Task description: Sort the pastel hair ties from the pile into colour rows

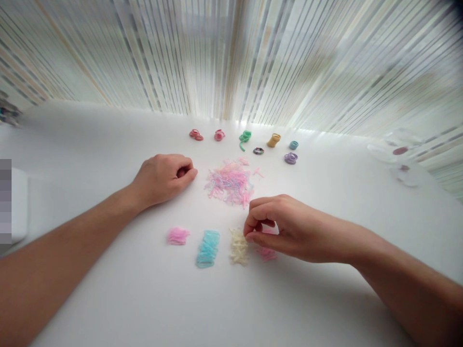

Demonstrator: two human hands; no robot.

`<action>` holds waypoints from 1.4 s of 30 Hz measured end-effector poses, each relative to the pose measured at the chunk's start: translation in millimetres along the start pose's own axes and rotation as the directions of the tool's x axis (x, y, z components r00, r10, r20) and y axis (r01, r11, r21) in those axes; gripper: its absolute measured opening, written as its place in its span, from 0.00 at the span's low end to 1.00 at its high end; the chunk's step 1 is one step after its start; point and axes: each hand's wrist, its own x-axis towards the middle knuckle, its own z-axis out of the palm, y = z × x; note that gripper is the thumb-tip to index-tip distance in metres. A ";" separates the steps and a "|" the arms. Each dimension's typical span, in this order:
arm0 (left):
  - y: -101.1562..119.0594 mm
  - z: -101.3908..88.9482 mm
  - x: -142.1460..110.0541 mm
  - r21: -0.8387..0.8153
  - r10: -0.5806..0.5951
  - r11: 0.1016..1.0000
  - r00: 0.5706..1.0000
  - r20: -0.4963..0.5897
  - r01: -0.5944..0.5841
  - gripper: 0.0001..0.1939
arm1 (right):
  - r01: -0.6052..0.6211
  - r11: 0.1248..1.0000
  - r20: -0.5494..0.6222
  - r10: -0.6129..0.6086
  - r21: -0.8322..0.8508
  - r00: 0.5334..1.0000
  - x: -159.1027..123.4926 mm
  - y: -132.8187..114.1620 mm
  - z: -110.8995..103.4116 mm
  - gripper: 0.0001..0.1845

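My left hand [164,178] rests on the white table in a loose fist, left of a loose heap of thin small bands [231,180] in pink, lilac and pale blue. Nothing shows in its fingers. My right hand [278,221] is pinched, its fingertips at the upper right edge of a cream pile of bands [238,248]. Whatever the pinch holds is too small or hidden to make out. Beneath that hand a pink pile [268,254] is partly covered. Further left lie a light-blue pile [208,248] and a brighter pink pile [177,236].
Along the back sit coiled bands: red [195,135], pink [219,135], green [245,137], mustard [274,140], blue [293,144] and purple [291,158]. A dark multicoloured ring [258,151] lies among them. Clear round objects [405,174] stand right, before a string curtain [231,58].
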 end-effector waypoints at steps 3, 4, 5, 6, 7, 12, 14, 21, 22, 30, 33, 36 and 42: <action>-0.4 0.2 -0.3 -0.002 0.005 1.000 1.000 -0.008 -0.005 0.17 | 0.002 1.000 0.019 -0.001 -0.020 1.000 -0.6 0.1 0.1 0.10; -0.8 0.4 -0.3 -0.003 0.007 1.000 1.000 -0.008 -0.007 0.17 | 0.005 1.000 0.019 -0.004 -0.026 1.000 -0.9 0.3 -0.1 0.11; -1.1 0.7 -0.3 -0.004 0.008 1.000 1.000 -0.009 -0.008 0.17 | 0.009 1.000 0.015 -0.009 -0.027 1.000 -1.3 0.6 -0.5 0.11; -1.5 1.0 -0.2 -0.004 0.007 1.000 1.000 -0.008 -0.008 0.17 | 0.015 1.000 0.008 -0.014 -0.025 1.000 -1.7 0.9 -1.1 0.10; -1.7 1.3 -0.1 -0.004 0.008 1.000 1.000 -0.008 -0.008 0.17 | 0.021 1.000 -0.006 -0.021 -0.020 1.000 -2.1 1.3 -2.0 0.10; -2.4 2.4 0.5 -0.012 0.010 1.000 1.000 -0.012 -0.010 0.17 | 0.030 1.000 -0.142 -0.028 0.010 0.989 -4.0 7.2 -13.9 0.08; -3.3 2.7 0.6 -0.016 0.008 1.000 1.000 -0.012 -0.008 0.17 | 0.000 1.000 -0.234 0.001 0.008 0.972 -4.1 14.8 -22.7 0.08; -8.8 3.1 -0.3 -0.059 0.009 0.998 1.000 -0.004 -0.009 0.19 | -0.260 0.965 -0.560 0.239 0.044 0.793 0.7 66.1 -49.9 0.13; -9.3 3.0 -0.5 -0.061 0.007 0.998 1.000 -0.001 -0.007 0.19 | -0.277 0.959 -0.564 0.259 0.056 0.784 2.0 72.3 -50.6 0.14; -12.2 3.5 0.4 -0.063 0.024 0.998 1.000 -0.014 -0.025 0.20 | -0.294 0.956 -0.560 0.249 0.010 0.790 18.1 89.0 -29.7 0.13; -11.2 2.8 0.6 -0.061 0.027 0.998 0.999 -0.020 -0.029 0.20 | -0.261 0.964 -0.615 0.175 -0.052 0.769 23.4 90.8 -21.7 0.09; -9.8 1.9 0.4 -0.061 0.017 0.998 1.000 -0.013 -0.018 0.20 | -0.229 0.967 -0.622 0.112 -0.112 0.775 27.1 92.6 -16.0 0.07; -14.8 5.2 0.4 -0.066 0.022 0.998 0.999 -0.023 -0.024 0.20 | -0.243 0.963 -0.615 0.123 -0.115 0.779 27.7 91.0 -15.0 0.08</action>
